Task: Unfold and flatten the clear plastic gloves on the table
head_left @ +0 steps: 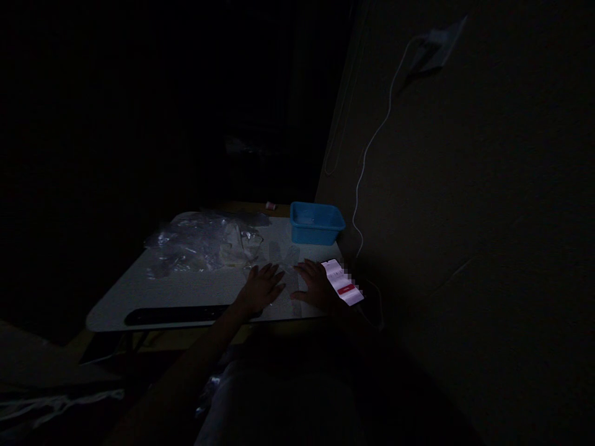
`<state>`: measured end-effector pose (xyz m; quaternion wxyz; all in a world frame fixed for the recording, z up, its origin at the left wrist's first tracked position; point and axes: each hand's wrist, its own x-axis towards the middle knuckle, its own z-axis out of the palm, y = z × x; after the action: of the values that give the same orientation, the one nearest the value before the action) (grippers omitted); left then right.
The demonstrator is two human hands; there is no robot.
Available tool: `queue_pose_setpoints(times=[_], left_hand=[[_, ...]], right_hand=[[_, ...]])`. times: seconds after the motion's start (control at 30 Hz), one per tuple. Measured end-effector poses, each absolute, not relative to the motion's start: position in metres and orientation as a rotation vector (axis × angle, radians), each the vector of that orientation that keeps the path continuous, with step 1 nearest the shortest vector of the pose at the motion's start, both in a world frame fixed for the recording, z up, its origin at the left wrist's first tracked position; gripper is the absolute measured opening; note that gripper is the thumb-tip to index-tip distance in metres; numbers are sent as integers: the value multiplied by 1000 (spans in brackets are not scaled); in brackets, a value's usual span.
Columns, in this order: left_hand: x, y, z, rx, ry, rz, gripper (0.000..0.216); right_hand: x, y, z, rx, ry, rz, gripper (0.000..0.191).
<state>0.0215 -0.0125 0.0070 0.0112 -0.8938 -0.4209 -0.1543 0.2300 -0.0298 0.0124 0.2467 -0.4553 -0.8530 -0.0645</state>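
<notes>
Both hands rest over a clear plastic sheet or bag (283, 253) on a small white table (153, 291). My left hand (261, 288) lies palm down with its fingers spread, pointing to the right and away from me. Across from it, my right hand (312, 285) is also palm down, fingers apart, with its thumb toward the left hand. Neither hand grips anything that shows. Just right of my right hand lies a phone (343, 284) with a lit screen. Dim light hides the plastic's exact outline.
A heap of crinkled clear plastic bags (204, 241) covers the table's left. A blue plastic basket (317, 224) stands at the back right. A dark slot (171, 315) runs along the front edge. A white cable (357, 192) hangs from a wall outlet (439, 46) on the right.
</notes>
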Motion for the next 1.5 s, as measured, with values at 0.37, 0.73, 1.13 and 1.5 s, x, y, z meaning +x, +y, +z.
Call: queue_pose_setpoints(times=[0.37, 0.73, 1.13, 1.5], left_hand=[[22, -14, 9, -2783, -1307, -449, 45], [22, -15, 9, -2777, -1306, -449, 45], [23, -15, 11, -2737, -1340, -413, 50], [23, -18, 13, -2661, -1393, -587, 45]], right_hand=[[240, -70, 18, -1114, -2505, -147, 78], [215, -50, 0, -1424, -2282, -234, 41], [203, -59, -3, -1527, -2404, -292, 53], [202, -60, -2, -1552, -2379, -259, 52]])
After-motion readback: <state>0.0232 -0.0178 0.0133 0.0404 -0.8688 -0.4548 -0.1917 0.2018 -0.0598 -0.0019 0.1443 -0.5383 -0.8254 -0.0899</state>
